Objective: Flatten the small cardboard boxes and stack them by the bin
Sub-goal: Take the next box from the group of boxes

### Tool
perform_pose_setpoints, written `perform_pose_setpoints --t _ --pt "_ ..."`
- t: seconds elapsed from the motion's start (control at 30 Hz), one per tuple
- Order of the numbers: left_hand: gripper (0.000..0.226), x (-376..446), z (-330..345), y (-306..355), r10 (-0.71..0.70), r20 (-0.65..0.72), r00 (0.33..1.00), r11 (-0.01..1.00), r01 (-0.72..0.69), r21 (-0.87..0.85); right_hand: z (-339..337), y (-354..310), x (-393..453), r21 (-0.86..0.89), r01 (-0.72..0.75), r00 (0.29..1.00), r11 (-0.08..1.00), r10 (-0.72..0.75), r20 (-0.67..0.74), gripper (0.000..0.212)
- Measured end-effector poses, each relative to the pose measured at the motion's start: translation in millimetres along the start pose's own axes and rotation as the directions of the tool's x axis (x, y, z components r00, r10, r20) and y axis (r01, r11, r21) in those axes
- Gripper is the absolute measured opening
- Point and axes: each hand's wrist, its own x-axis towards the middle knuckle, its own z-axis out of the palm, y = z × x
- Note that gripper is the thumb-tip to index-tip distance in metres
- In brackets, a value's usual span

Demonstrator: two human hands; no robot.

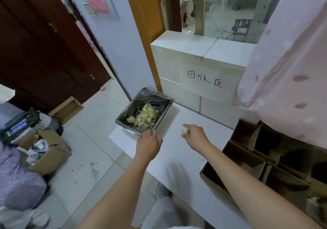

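Observation:
A grey bin [163, 112] lined with a black bag stands on the white board [177, 150] and holds crumpled yellowish scraps [146, 115]. My left hand [148, 143] lies palm down at the bin's near rim, its fingertips hidden, so I cannot tell whether it grips the rim. My right hand [195, 135] reaches over the board just right of the bin and pinches a small yellowish scrap [184, 132]. Several open brown cardboard boxes [261, 159] stand upright, packed together, at the board's right side.
A white tiled low wall with a handwritten paper sign [205, 80] backs the board. Pink cloth [286, 69] hangs over the boxes at right. On the floor at left sit an open carton of clutter [46, 149] and another cardboard box [66, 109]. A person stands in the far room.

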Motion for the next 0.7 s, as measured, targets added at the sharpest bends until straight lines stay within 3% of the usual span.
perform_pose_setpoints --t 0.07,0.17,0.4,0.5,0.7 --pt "0.043 19 0 -21 0.002 -0.006 1.000 1.000 -0.002 -0.017 15 -17 18 0.045 -0.014 1.000 0.999 0.015 -0.022 0.042" --pt "0.039 55 4 -53 0.025 -0.001 1.000 0.998 -0.025 -0.058 38 -42 52 -0.032 -0.028 0.998 0.999 0.026 -0.062 0.014" --pt "0.046 124 21 -158 0.112 0.099 0.989 0.990 -0.103 -0.098 108 -93 121 -0.117 -0.183 0.979 0.976 0.170 -0.111 0.030" --pt "0.044 143 28 -193 0.177 0.131 0.975 0.982 -0.167 -0.083 139 -111 139 -0.116 -0.261 0.961 0.958 0.248 -0.121 0.024" --pt "0.046 181 38 -224 0.253 0.153 0.955 0.967 -0.244 -0.078 194 -141 192 -0.166 -0.264 0.959 0.950 0.240 -0.149 0.028"
